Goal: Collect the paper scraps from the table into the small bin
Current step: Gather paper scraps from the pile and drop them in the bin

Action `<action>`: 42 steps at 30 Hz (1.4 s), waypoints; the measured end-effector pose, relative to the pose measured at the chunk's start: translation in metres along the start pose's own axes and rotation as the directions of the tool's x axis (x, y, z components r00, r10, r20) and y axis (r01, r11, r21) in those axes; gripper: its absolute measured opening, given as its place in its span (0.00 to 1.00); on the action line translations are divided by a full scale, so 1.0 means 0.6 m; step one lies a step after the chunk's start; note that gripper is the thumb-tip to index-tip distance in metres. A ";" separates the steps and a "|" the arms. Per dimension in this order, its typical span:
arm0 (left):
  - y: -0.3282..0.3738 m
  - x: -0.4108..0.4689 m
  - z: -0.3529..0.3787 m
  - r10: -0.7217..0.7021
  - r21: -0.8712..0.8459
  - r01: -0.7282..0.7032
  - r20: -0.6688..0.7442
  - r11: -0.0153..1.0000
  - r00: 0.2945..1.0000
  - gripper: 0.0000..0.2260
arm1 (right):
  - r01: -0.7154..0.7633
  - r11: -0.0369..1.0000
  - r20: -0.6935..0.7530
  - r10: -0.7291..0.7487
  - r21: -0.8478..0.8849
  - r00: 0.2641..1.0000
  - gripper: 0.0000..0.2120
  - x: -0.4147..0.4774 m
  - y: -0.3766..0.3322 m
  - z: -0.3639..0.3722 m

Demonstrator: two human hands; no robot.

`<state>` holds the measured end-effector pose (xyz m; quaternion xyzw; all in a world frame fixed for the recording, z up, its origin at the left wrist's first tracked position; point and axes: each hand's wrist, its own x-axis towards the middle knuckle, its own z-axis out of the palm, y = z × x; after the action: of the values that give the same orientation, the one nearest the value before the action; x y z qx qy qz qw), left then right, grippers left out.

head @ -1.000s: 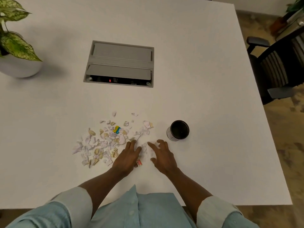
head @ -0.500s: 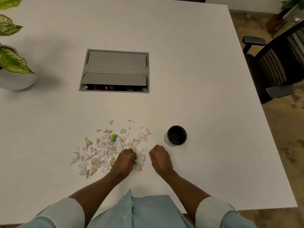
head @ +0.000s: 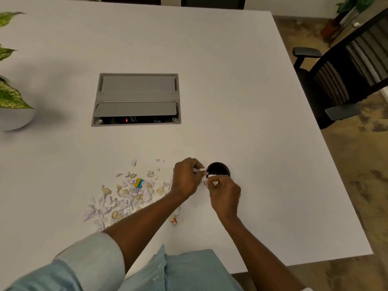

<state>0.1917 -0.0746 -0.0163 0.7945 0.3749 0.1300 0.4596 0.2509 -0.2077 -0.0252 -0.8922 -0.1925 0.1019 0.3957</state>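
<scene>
Head camera, looking down on a wide white desk [head: 231, 91] that fills most of the view. A grey cable hatch [head: 136, 99] is set into its middle, and a potted plant [head: 12, 106] stands at the far left edge. A black office chair [head: 340, 80] sits off the right side, clear of the desk.

Near the person's edge lies a loose spread of paper scraps [head: 126, 196], white and tan with one yellow-and-blue piece, well to the left of a small black bin [head: 218, 170]. A few stray bits [head: 173, 220] lie closer to the body.

Both hands meet at the bin's near-left rim. The left hand [head: 185, 179] has its fingers curled shut around white scraps; the right hand [head: 225, 193] pinches more white scraps just over the opening.

The step looks like the drop: next, the fingers should open squarely above the bin. Most scraps remain. There is plenty of bare desk around for sweeping.
</scene>
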 end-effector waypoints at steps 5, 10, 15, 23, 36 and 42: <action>0.031 0.028 0.032 0.044 0.068 -0.049 0.072 0.996 0.996 0.03 | -0.042 0.995 -0.060 0.037 -0.092 0.998 0.04 0.049 0.003 -0.022; 0.050 0.038 0.058 0.063 0.205 -0.088 0.126 0.975 0.990 0.03 | -0.046 0.983 0.030 0.052 -0.178 0.998 0.06 0.066 0.002 -0.033; 0.062 0.031 0.073 0.075 0.242 -0.125 0.207 0.962 0.976 0.06 | -0.059 0.969 0.078 0.079 -0.240 0.994 0.07 0.068 0.002 -0.042; 0.031 0.009 0.046 0.115 0.235 -0.141 0.120 0.962 0.986 0.08 | 0.049 0.970 0.034 -0.042 -0.237 0.999 0.05 0.055 -0.001 -0.051; -0.177 -0.058 -0.090 -0.150 0.633 0.136 -0.031 0.762 0.988 0.28 | 0.468 0.770 0.657 -0.087 -0.433 0.749 0.30 -0.079 0.048 0.058; -0.219 -0.100 -0.086 -0.292 0.595 0.216 0.033 0.775 0.956 0.38 | 0.343 0.780 0.628 0.081 -0.523 0.774 0.51 -0.093 0.082 0.089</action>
<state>0.0596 -0.0463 -0.0886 0.8456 0.4711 -0.1042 0.2285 0.1955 -0.2259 -0.0961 -0.8694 -0.3992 0.2912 0.0064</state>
